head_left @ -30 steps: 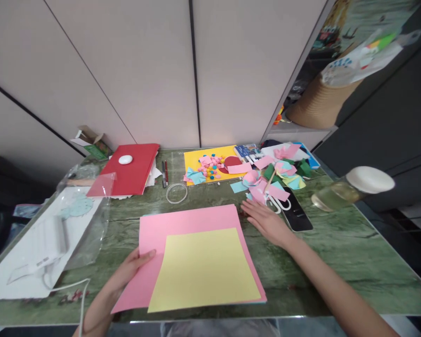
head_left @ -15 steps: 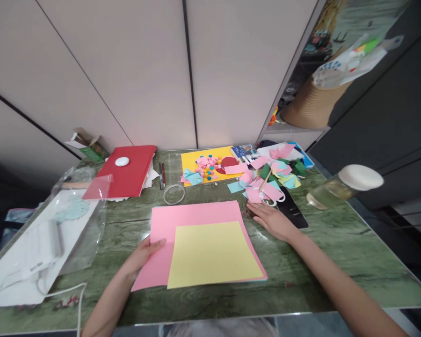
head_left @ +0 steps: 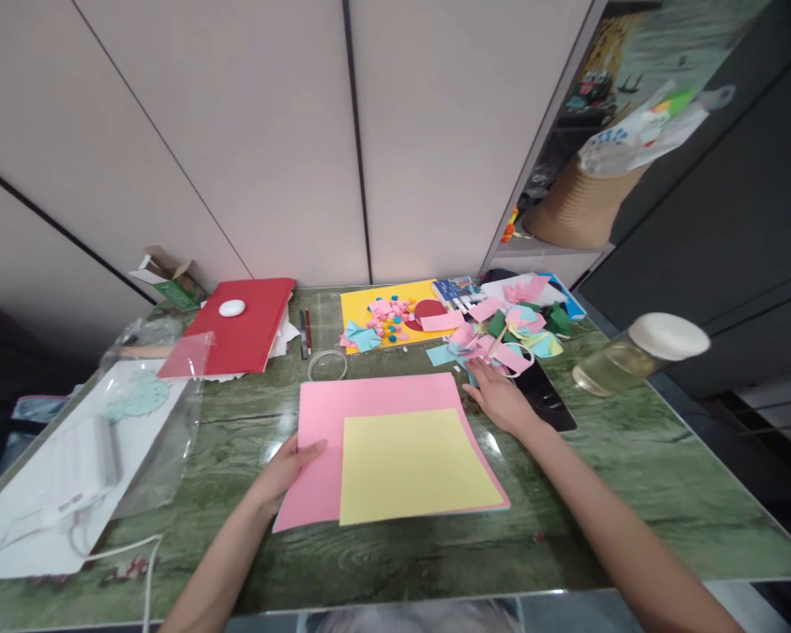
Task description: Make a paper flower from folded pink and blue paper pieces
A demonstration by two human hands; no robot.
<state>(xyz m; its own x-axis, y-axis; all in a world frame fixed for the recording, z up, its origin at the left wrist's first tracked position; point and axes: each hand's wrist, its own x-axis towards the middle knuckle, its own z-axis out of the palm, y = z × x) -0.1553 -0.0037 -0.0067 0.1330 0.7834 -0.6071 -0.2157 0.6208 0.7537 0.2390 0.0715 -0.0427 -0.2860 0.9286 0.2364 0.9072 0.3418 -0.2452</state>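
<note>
A large pink paper sheet (head_left: 343, 413) lies on the green table (head_left: 599, 457), with a smaller yellow sheet (head_left: 412, 466) on top of it. My left hand (head_left: 288, 470) grips the pink sheet's left edge, thumb on top. My right hand (head_left: 499, 397) rests flat on the table by the sheet's upper right corner, fingers stretched toward a heap of pink, blue and green paper scraps (head_left: 504, 338). White-handled scissors (head_left: 524, 359) and a black phone (head_left: 544, 396) lie just beyond its fingertips.
At the back lie a yellow sheet with small coloured pieces (head_left: 388, 318), a red folder (head_left: 241, 334) with a white object, pens (head_left: 304, 332) and a clear tape ring (head_left: 325, 364). A jar with a white lid (head_left: 639, 356) is at the right, plastic packaging (head_left: 85, 457) at the left.
The stacked sheets have slid away from me and to the right under my left hand. My right hand has moved forward toward the scraps and scissors.
</note>
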